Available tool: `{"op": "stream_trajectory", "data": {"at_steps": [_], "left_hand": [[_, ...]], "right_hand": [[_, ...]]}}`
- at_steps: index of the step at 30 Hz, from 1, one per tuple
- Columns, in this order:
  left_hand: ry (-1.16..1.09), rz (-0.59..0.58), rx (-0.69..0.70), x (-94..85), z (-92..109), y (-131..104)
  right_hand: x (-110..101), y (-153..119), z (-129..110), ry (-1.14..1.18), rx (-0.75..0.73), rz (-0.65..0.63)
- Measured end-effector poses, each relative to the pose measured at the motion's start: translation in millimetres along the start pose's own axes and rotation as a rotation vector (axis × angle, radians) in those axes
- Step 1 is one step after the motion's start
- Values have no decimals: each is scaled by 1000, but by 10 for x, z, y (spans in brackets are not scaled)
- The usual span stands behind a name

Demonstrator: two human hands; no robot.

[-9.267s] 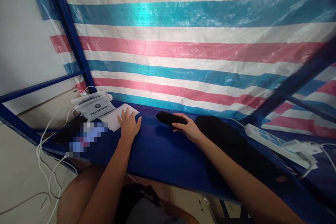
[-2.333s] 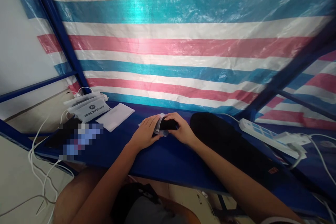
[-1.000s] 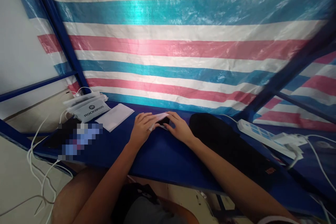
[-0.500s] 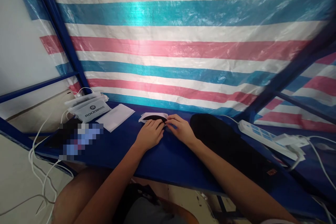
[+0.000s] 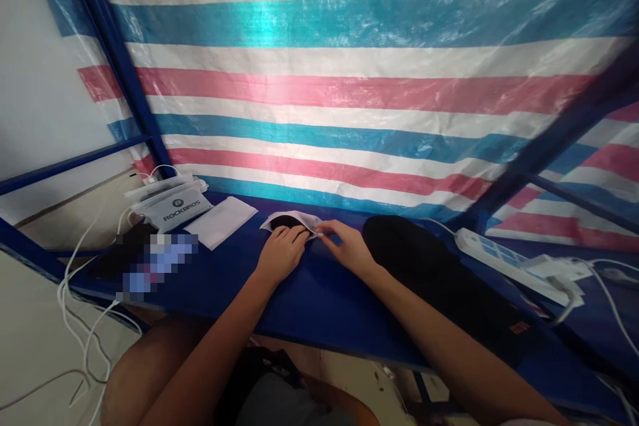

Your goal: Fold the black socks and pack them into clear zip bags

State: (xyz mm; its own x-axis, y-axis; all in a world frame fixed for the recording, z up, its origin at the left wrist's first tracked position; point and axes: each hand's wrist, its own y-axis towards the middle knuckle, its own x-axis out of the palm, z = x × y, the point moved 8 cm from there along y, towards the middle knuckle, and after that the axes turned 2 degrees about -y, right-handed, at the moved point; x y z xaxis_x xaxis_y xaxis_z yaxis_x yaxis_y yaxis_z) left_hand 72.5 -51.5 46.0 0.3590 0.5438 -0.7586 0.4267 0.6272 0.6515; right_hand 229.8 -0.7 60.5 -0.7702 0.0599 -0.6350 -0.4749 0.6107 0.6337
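On the blue tabletop lies a small white pouch (image 5: 305, 218) with its mouth toward me. Inside that mouth a black curved piece (image 5: 283, 221) shows; its kind cannot be made out. My left hand (image 5: 282, 251) has its fingers bent over the near edge of the black piece, fingertips partly hidden at the pouch's opening. My right hand (image 5: 346, 244) pinches the right corner of the pouch between thumb and fingers. A flat white sleeve (image 5: 222, 223) lies to the left of both hands.
A translucent ROCKBROS case (image 5: 184, 213) stands at the left, near a pixelated, phone-like object (image 5: 157, 266) and loose white cables (image 5: 62, 293). At right lie a long black cloth item (image 5: 439, 279) and a white power strip (image 5: 514, 266). Striped sheeting (image 5: 319, 90) hangs behind the blue table (image 5: 329, 319).
The black piece now shows farther left in the pouch, and more of the white pouch is visible at right. My left hand has shifted slightly left; my right hand stays at the corner.
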Motion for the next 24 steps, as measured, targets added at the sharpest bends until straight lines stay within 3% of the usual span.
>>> {"op": "stream_trajectory", "data": {"at_steps": [3, 7, 14, 19, 24], "left_hand": [[3, 76, -13, -101, 2, 4], [35, 187, 22, -245, 82, 19], [78, 185, 102, -237, 141, -8], [81, 196, 24, -277, 1, 6], [110, 171, -76, -318, -309, -24]], "right_hand": [[-50, -6, 41, 65, 66, 76], [-27, -13, -46, 36, 28, 78], [23, -11, -139, 29, -69, 24], [-86, 45, -137, -48, -76, 13], [-270, 71, 131, -112, -3, 66]]}}
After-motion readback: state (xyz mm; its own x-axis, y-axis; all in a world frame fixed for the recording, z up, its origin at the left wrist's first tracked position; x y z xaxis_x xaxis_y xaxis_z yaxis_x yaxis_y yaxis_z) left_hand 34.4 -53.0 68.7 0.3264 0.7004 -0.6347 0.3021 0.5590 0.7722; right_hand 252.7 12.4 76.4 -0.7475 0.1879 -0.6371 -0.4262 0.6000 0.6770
